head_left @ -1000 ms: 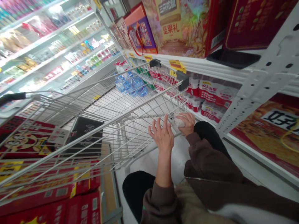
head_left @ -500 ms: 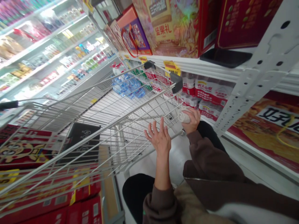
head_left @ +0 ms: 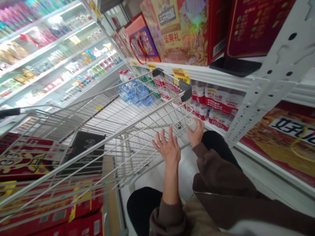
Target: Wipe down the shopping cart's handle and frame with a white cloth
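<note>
A wire shopping cart (head_left: pixel 103 131) stands tilted in front of me in a shop aisle. My left hand (head_left: pixel 167 147) is open with the fingers spread, resting against the cart's near wire side. Just to its right, my right hand (head_left: pixel 196 132) is closed round a small clear bottle (head_left: pixel 191 123), held upright by the cart's corner. Both of my arms wear brown sleeves. My knees in black trousers show below.
Packs of bottled water with red labels (head_left: pixel 221 101) lie on the low shelf to the right. Gift boxes (head_left: pixel 177 29) stand on the shelf above. Red cartons (head_left: pixel 49 209) are stacked at the left. Chilled shelves (head_left: pixel 49 55) run along the far left.
My right hand has lifted the bottle from low beside the cart to its corner. The left hand stays spread on the cart side. The view has shifted slightly.
</note>
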`<move>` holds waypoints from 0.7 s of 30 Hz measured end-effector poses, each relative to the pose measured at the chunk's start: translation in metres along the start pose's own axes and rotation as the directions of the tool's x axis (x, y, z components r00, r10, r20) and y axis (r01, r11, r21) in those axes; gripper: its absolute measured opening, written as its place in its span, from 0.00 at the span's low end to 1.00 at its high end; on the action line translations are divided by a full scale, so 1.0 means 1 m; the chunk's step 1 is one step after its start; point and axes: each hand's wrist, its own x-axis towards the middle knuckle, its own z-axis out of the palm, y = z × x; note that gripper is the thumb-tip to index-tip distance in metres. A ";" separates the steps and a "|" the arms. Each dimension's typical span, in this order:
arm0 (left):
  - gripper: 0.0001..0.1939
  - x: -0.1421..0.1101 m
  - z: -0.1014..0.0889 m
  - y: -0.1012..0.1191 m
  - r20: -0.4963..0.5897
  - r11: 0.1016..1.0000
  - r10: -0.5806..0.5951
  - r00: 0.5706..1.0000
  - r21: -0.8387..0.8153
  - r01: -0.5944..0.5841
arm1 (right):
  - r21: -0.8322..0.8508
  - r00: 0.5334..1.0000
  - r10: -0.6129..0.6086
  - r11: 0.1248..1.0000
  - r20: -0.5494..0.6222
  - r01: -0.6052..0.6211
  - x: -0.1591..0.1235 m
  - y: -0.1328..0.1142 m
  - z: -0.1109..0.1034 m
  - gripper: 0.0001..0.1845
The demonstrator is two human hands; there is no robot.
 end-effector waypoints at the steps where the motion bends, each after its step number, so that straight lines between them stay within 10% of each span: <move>1: 0.23 0.000 0.001 0.000 -0.004 1.000 0.002 1.000 -0.006 -0.002 | 0.001 1.000 0.018 1.000 0.007 -0.018 -0.009 -0.009 0.002 0.27; 7: 0.27 -0.005 -0.002 -0.019 0.004 0.977 0.042 0.999 -0.210 -0.040 | 0.176 0.990 -0.126 0.978 0.068 0.112 -0.024 -0.070 -0.009 0.25; 11: 0.33 -0.007 -0.031 -0.057 -0.239 0.924 -0.032 0.971 -0.378 -0.063 | 0.211 0.933 -0.343 0.909 -0.110 0.359 0.022 -0.111 -0.033 0.23; 14: 0.24 0.005 -0.074 -0.100 -0.506 0.978 -0.066 0.860 -0.204 -0.044 | 0.104 0.845 -0.488 0.849 -0.217 0.517 0.068 -0.136 -0.045 0.22; 18: 0.22 0.028 -0.141 -0.169 -0.728 0.989 -0.124 0.674 -0.039 0.140 | 0.053 0.744 -0.659 0.752 0.110 0.658 0.103 -0.162 -0.041 0.23; 21: 0.20 0.037 -0.177 -0.212 -0.689 0.969 -0.136 0.712 0.056 0.240 | 0.134 0.626 -0.744 0.662 0.234 0.737 0.091 -0.182 -0.029 0.26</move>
